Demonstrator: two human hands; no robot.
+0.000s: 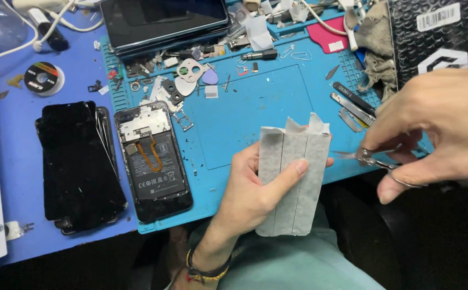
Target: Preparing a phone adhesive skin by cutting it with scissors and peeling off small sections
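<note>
My left hand [253,190] holds a pale grey sheet of adhesive strips [293,177] upright over the near edge of the blue work mat [255,107], thumb across its front. My right hand [438,129] grips small metal scissors [373,158], whose blades point left toward the sheet's right edge without touching it. An opened phone [152,161] with its back off, showing battery and an orange flex cable, lies on the mat to the left.
A stack of cracked black screens [78,166] lies left of the phone. Small screws, brackets and camera parts [180,80] litter the mat's far left. Tweezers [352,104], a dirty rag [376,48], a black bubble bag [438,37] and a dark tablet [164,21] sit farther back.
</note>
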